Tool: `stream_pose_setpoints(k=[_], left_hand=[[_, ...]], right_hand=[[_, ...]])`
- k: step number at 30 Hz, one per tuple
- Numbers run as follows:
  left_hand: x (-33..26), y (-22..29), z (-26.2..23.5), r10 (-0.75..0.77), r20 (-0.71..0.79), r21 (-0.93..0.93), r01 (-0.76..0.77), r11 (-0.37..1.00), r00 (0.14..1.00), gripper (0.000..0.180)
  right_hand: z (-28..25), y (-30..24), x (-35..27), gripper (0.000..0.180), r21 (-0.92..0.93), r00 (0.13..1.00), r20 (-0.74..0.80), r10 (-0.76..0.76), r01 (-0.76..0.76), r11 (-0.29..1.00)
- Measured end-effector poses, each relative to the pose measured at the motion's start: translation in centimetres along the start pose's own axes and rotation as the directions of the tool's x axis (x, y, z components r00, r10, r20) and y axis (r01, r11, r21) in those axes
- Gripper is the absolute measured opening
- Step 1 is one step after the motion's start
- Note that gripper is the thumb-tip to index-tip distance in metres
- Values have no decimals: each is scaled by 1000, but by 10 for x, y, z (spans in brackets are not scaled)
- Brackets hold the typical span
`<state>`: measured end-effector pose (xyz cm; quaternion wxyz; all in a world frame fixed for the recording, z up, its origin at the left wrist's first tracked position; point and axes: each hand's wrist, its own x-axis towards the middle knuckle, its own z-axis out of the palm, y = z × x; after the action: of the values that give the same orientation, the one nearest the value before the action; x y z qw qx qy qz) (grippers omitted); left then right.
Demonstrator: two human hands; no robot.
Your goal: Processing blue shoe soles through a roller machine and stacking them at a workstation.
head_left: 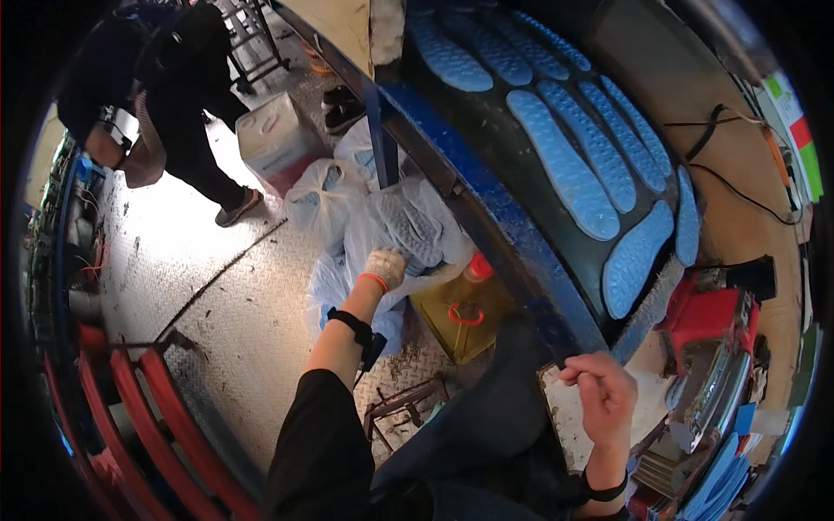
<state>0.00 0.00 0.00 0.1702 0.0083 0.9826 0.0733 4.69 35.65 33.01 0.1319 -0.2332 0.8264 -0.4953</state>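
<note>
My left hand (385, 267), in a pale knit glove with an orange cuff, reaches down to a clear plastic bag (358, 227) on the floor. It touches the bag beside several grey textured insoles (408, 227); its fingertips are hidden. My bare right hand (601, 391) is beside the near corner of the blue-edged workbench (512, 221), fingers loosely bent and apart from the thumb, with nothing in it. Several blue dimpled insoles (565, 165) lie in rows on the bench's dark top.
A yellow container (460, 313) with a red cap stands under the bench. Beyond the bags is a white box (280, 139). Red rails (165, 417) run at the lower left. A person (174, 95) bends over at the far left. At right sits a red machine (708, 317).
</note>
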Motion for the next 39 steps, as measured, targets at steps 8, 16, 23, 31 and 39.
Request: stream_pose_setpoints(k=[8,16,23,31,39], left_hand=[[-4,-65,7,-214,13,42,213,976,977,26],[47,-20,-11,51,-137,196,-23,980,989,39],[68,4,-26,39,53,74,-43,996,998,51],[73,2,5,163,-54,293,-141,946,985,34],[53,-22,27,-561,-12,-559,460,690,827,62]], right_hand=[[9,52,25,16,54,979,-203,-35,47,997],[15,56,33,13,-20,969,-242,-57,54,998],[6,50,35,13,-18,980,-193,-50,48,999],[7,51,37,12,-1,983,-178,-53,53,999],[6,49,40,13,-49,982,-163,-92,85,995]])
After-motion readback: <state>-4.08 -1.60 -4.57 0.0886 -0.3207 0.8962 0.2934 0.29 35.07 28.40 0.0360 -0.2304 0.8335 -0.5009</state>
